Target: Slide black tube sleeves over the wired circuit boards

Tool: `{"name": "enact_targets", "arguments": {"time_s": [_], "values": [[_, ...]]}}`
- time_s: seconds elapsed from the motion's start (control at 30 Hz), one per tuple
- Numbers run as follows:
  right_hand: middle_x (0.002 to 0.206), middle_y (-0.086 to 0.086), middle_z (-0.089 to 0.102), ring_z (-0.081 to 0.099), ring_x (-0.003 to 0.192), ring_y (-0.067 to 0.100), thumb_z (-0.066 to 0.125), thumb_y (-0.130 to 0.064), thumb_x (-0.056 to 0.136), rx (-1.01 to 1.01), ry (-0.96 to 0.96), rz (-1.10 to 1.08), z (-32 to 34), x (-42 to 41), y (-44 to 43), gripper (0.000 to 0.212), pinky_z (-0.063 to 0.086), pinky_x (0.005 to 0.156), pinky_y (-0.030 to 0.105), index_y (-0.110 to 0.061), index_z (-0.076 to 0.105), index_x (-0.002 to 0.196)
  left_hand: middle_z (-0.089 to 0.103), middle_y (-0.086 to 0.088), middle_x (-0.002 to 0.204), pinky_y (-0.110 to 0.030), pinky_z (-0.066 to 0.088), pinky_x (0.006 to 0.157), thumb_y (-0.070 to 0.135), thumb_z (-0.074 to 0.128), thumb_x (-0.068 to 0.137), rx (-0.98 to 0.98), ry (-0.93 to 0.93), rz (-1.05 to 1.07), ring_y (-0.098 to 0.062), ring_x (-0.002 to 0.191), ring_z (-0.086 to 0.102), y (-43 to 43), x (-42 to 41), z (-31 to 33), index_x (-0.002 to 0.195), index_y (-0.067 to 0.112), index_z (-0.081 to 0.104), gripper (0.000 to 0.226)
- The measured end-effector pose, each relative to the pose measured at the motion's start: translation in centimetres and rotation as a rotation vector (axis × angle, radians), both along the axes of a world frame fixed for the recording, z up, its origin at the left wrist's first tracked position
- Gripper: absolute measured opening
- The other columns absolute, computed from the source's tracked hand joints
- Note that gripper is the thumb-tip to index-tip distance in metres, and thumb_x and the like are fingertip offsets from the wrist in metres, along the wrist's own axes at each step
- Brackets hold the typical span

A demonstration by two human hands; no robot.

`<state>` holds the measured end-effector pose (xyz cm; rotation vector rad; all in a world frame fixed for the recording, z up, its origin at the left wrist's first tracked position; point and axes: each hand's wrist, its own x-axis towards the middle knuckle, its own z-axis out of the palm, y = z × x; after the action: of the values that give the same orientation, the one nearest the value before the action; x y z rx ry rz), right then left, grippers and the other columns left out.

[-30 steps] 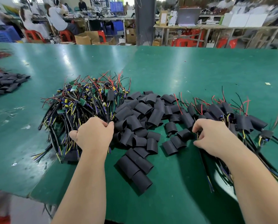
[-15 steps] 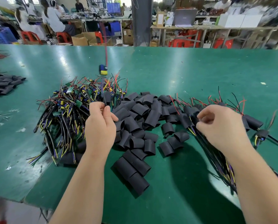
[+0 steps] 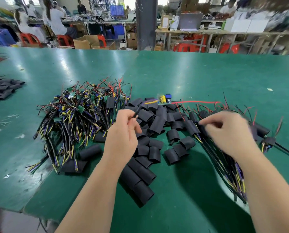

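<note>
My left hand (image 3: 123, 132) pinches the black cable of a wired circuit board (image 3: 164, 98), which hangs above the heap of black tube sleeves (image 3: 150, 125); its red wire trails to the right. My right hand (image 3: 228, 133) is blurred, fingers curled, above the sleeved boards (image 3: 261, 130) on the right; whether it holds anything I cannot tell. A tangle of bare wired boards (image 3: 79, 111) lies left of the sleeves.
The green table (image 3: 191, 73) stretches far ahead. A second heap of black sleeves (image 3: 4, 88) lies at the far left. The table's front edge runs at lower left. People sit at benches in the background.
My left hand has pulled one board out of the left tangle and swung it to the right, above the sleeves. My right hand has lifted off the right pile and moved toward the middle.
</note>
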<state>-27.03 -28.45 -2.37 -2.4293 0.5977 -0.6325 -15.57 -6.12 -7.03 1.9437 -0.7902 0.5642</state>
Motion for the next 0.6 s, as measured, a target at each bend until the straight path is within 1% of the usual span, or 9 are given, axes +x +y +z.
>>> {"name": "enact_targets", "arguments": {"time_s": [0.03,0.1,0.17,0.2,0.27,0.33,0.47,0.53,0.6], "values": [[0.077,-0.004,0.071,0.059,0.06,0.011,0.065,-0.002,0.081,0.171,0.093,0.175,-0.2,0.1,0.8,0.027,0.042,0.059,0.017,-0.02,0.076,0.098,0.056,0.015,0.068,-0.009,0.034,0.061,0.017,0.035,0.097,0.013,0.003,-0.016,-0.002,0.061,0.049,-0.3,-0.3,0.1,0.105,0.011,0.046,0.014],[0.095,-0.004,0.072,0.064,0.067,0.011,0.073,-0.004,0.08,0.604,0.119,0.472,-0.6,0.5,2.9,0.047,0.048,0.063,0.022,-0.024,0.062,0.121,0.056,0.015,0.068,-0.017,0.034,0.063,0.015,0.037,0.096,0.037,0.013,-0.049,-0.004,0.063,0.048,-0.7,-0.9,0.1,0.107,0.007,0.048,0.018],[0.107,0.001,0.069,0.066,0.072,0.014,0.074,-0.015,0.073,0.949,-0.089,0.563,-1.2,1.2,4.6,0.053,0.048,0.06,0.021,-0.026,0.055,0.12,0.055,0.017,0.067,-0.021,0.034,0.062,0.017,0.037,0.096,0.07,0.013,-0.07,0.0,0.061,0.048,-0.8,-1.1,0.1,0.107,0.008,0.05,0.019],[0.103,0.004,0.069,0.066,0.071,0.014,0.071,-0.016,0.07,1.086,-0.229,0.562,-1.3,1.5,5.0,0.049,0.047,0.059,0.019,-0.023,0.056,0.116,0.054,0.017,0.066,-0.023,0.035,0.06,0.019,0.037,0.095,0.09,0.006,-0.076,0.003,0.059,0.048,-0.9,-1.2,0.1,0.106,0.009,0.05,0.02],[0.084,0.005,0.068,0.064,0.066,0.013,0.066,-0.013,0.071,1.261,-0.436,0.532,-1.2,1.9,5.3,0.042,0.046,0.056,0.017,-0.017,0.06,0.112,0.055,0.016,0.066,-0.029,0.04,0.059,0.021,0.037,0.095,0.138,-0.014,-0.06,0.001,0.056,0.047,-0.8,-1.2,0.2,0.103,0.011,0.053,0.02],[0.073,0.002,0.066,0.065,0.064,0.013,0.066,-0.011,0.072,1.3,-0.507,0.49,-1.1,1.9,5.0,0.033,0.047,0.054,0.016,-0.012,0.064,0.105,0.057,0.013,0.065,-0.032,0.043,0.056,0.023,0.037,0.094,0.179,-0.05,0.004,-0.004,0.054,0.046,-0.7,-1.2,0.4,0.101,0.013,0.057,0.023],[0.071,0.004,0.069,0.069,0.064,0.016,0.069,-0.012,0.067,1.26,-0.505,0.443,-1.5,1.9,5.1,0.024,0.05,0.052,0.016,-0.008,0.066,0.09,0.066,0.01,0.073,-0.036,0.048,0.059,0.029,0.039,0.096,0.18,-0.049,0.11,-0.017,0.069,0.062,-0.7,-1.5,1.1,0.102,0.018,0.064,0.027],[0.072,0.007,0.07,0.07,0.064,0.018,0.072,-0.015,0.064,1.211,-0.467,0.432,-1.9,2.1,5.6,0.024,0.05,0.052,0.017,-0.006,0.067,0.085,0.071,0.007,0.085,-0.039,0.05,0.069,0.029,0.047,0.095,0.175,-0.073,0.06,-0.019,0.08,0.065,-0.7,-1.5,1.5,0.107,0.018,0.069,0.027],[0.074,0.008,0.071,0.07,0.066,0.02,0.073,-0.015,0.062,1.193,-0.425,0.44,-2.3,2.2,6.1,0.027,0.049,0.053,0.018,-0.005,0.068,0.087,0.072,0.003,0.086,-0.043,0.048,0.071,0.023,0.058,0.09,0.219,-0.186,0.002,-0.023,0.077,0.065,-1.0,-1.7,1.5,0.107,0.016,0.073,0.023]]}}
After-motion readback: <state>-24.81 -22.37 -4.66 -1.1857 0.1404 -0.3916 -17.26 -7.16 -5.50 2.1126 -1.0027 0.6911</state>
